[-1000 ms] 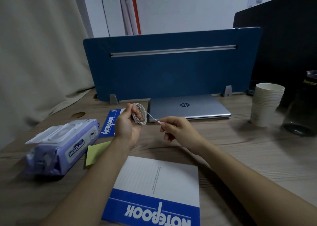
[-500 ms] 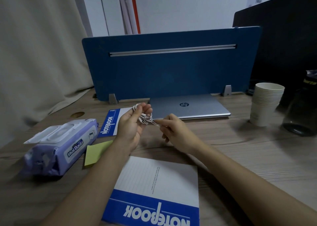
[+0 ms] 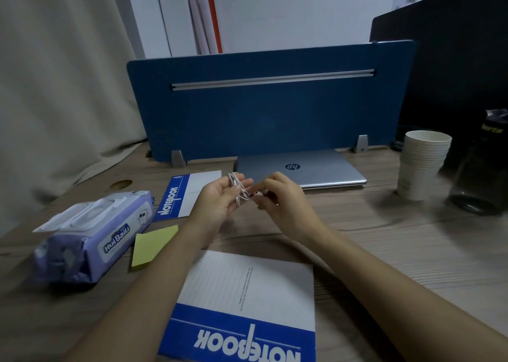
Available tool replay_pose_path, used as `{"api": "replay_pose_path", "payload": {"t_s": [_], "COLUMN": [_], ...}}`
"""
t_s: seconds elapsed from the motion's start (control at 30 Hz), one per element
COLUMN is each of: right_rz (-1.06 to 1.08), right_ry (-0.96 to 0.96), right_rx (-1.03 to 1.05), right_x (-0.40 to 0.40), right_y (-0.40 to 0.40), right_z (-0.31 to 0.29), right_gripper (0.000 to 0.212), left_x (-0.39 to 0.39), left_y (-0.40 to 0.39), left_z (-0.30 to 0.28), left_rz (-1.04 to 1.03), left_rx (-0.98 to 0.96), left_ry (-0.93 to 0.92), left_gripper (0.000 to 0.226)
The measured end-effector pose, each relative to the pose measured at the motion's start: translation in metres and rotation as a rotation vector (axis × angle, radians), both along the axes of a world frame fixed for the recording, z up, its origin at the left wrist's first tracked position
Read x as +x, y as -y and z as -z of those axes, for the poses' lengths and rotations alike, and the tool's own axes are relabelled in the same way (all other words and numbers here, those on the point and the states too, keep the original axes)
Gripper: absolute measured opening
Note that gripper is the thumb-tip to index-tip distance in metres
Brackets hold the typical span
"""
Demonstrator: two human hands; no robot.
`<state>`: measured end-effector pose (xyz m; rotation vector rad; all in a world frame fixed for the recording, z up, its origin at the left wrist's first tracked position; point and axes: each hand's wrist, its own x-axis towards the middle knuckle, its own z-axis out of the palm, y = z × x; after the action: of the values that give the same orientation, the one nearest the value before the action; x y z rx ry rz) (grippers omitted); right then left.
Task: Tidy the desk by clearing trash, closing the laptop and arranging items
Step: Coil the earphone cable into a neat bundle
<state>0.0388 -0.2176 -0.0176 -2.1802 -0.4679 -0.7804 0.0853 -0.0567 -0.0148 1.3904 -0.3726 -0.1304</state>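
Observation:
A thin white cable is coiled round the fingers of my left hand, held above the wooden desk. My right hand pinches the cable's loose end right beside the coil. Behind the hands a silver laptop lies shut against the blue divider. A blue-and-white notebook lies near the front edge, a second one partly under my left hand. A yellow sticky pad and a purple pack of wet wipes sit to the left.
A stack of paper cups and a dark glass jar stand at the right, before a black monitor. A curtain hangs at the left. A round cable hole is in the desk's left rear.
The straight stretch of cable between my hands has shortened to nothing as it wound onto my left fingers. My right hand has moved left until it touches the coil.

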Motion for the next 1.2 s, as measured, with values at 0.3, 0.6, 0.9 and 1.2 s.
{"api": "replay_pose_path", "payload": {"t_s": [0.3,0.6,0.9,1.2], "right_rz": [-0.052,-0.132,-0.238,-0.217], "right_ry": [-0.132,-0.257,-0.377,-0.436], "right_rx": [0.291,0.487,0.645,0.629], "right_x": [0.003,0.008,0.007,0.009], "right_y": [0.005,0.008,0.006,0.006], "right_z": [0.002,0.003,0.006,0.01], "right_gripper": [0.012,0.009,0.01,0.012], "left_x": [-0.004,-0.002,-0.001,-0.003], "left_y": [-0.001,-0.006,-0.008,-0.006], "left_z": [-0.002,-0.006,-0.001,0.007], "left_rz": [0.006,-0.174,-0.258,-0.184], "left_rx": [0.065,0.179,0.473,0.637], "left_ry": [0.047,0.118,0.327,0.427], "left_gripper": [0.021,0.028,0.012,0.016]}}
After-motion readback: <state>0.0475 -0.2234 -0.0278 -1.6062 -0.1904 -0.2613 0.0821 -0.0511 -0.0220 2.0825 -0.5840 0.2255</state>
